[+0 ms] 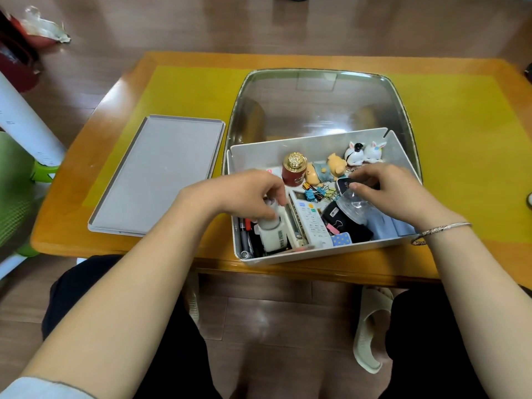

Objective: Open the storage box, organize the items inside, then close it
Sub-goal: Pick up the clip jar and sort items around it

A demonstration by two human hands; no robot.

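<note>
Left grip [247,194] curling round white mini fan [270,228] at storage box's [316,256] left end; right grip [385,188] pinching clear plastic piece [352,204] over black pouch [344,223]. Box sitting open on counter [460,116], gray lid [157,174] lying just beside it, leftward.

Beyond the fingers, wood-look plank floor [288,24] runs across the top, glossy, catching soft light. Under them sits an orange wooden table [460,263] with rounded corners, and a yellow mat [184,87] covers most of its top. Far left of the fingers, a green mesh chair [14,191] and a slanted white post [26,119] beside it. Up in the left corner, something dark red [14,59] with crumpled clear wrap [43,24] on it. Nearer than the fingers, more shiny floor shows under the table, with a white slipper [371,326] on it.
</note>
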